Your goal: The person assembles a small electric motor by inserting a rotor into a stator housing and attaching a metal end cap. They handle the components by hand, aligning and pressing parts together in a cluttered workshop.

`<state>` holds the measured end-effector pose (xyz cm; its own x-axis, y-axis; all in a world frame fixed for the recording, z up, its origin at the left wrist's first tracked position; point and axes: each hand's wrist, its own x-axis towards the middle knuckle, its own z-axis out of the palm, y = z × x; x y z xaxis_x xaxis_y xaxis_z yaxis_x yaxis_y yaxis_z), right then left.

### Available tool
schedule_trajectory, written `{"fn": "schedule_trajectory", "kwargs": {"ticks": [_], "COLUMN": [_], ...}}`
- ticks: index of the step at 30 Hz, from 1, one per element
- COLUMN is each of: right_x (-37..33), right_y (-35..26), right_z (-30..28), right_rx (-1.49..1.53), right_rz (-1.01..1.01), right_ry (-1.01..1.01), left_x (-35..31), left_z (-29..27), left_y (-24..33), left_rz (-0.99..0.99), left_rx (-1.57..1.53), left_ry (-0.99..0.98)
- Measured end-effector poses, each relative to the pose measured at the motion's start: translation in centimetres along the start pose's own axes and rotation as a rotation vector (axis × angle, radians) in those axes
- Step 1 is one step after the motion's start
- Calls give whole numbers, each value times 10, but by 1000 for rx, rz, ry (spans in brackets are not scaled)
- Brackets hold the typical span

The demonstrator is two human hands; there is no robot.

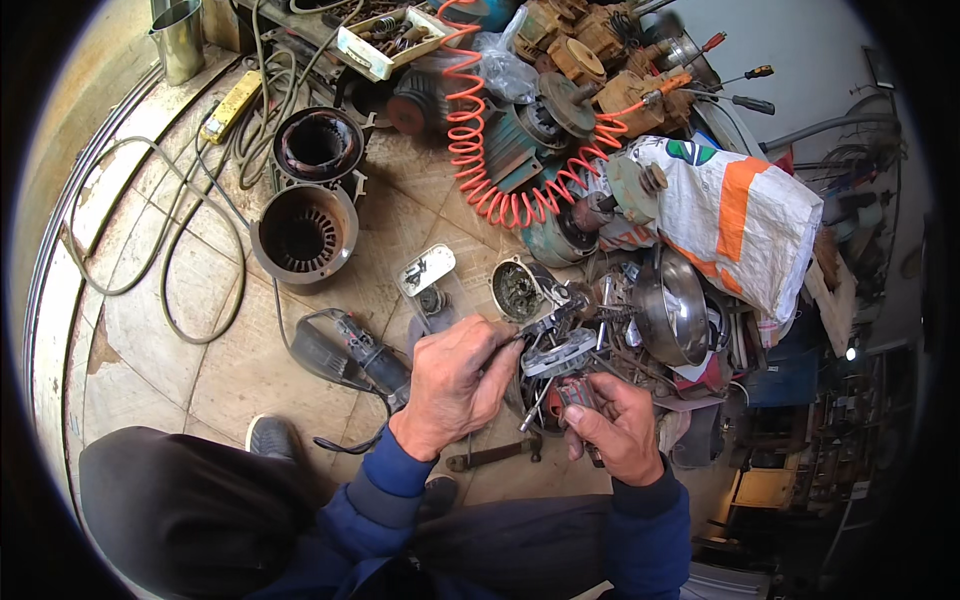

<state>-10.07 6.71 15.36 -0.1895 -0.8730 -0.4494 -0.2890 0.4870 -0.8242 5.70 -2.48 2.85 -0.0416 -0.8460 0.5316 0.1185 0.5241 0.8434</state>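
My left hand (pixel 455 380) is closed on a thin metal tool whose tip reaches a small round metal motor part (pixel 562 352) in front of me. Just below that part, my right hand (pixel 615 425) grips a dark tool with a red-and-grey handle (pixel 578 394). Both hands work close together over a heap of metal scraps on the tiled floor. An open round metal cap full of debris (pixel 517 290) lies just beyond the hands. What exactly the thin tool touches is hidden by the clutter.
An angle grinder (pixel 350 355) with its cord lies left of my left hand. Two motor stator housings (pixel 305 235) stand further left, beside grey cables. An orange coiled air hose (pixel 470 140), old motors, a steel bowl (pixel 672 310) and a white-orange sack (pixel 735 215) crowd the far side.
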Motion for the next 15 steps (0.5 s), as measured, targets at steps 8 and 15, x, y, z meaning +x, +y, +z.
{"fn": "schedule_trajectory", "kwargs": {"ticks": [8, 15], "right_x": [-1, 0], "right_y": [1, 0], "right_z": [-2, -3], "right_rx": [34, 41], "right_rz": [3, 27], "right_ry": [-17, -10], "left_x": [-2, -2], "left_z": [3, 7], "left_y": [2, 1], "left_rz": [-21, 39], "left_rx": [11, 2], "left_ry": [-28, -32]}}
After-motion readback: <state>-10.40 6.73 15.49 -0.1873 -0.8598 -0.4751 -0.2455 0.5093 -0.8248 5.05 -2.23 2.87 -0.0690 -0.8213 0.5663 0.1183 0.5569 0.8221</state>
